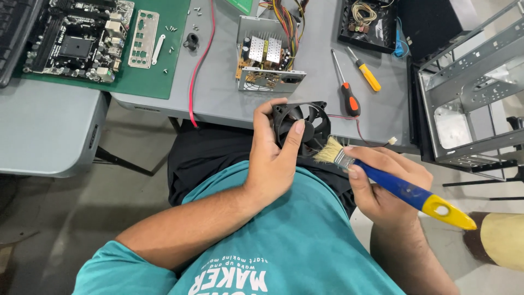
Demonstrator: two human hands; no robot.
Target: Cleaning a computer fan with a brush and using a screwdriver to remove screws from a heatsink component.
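The grey table (229,104) spans the upper frame; its near edge runs just above the person's lap, and a lower grey surface (49,131) adjoins at left. A bare metal case frame (469,93) stands open at the right edge of the table, its interior showing only a plate and rails. A green mat (147,82) lies at upper left and carries a black motherboard (76,38), a silver port shield (143,46) and scattered screws (172,28). An opened power supply (267,63) sits mid-table, exposing heat sinks and a bundle of coloured wires. A black tray (368,24) at the top holds coiled wire. Open table area remains between the power supply and the two screwdrivers (352,82), one orange-handled, one yellow-handled. A red cable (199,65) crosses the table and hangs over the near edge. The black fan (314,123) is held over the lap, just off the table edge. The left hand (273,158) clamps the fan, thumb across its hub and fingers wrapped behind the frame. The right hand (382,186) closes around the blue-and-yellow handle of a brush (382,177), bristles touching the fan rim.
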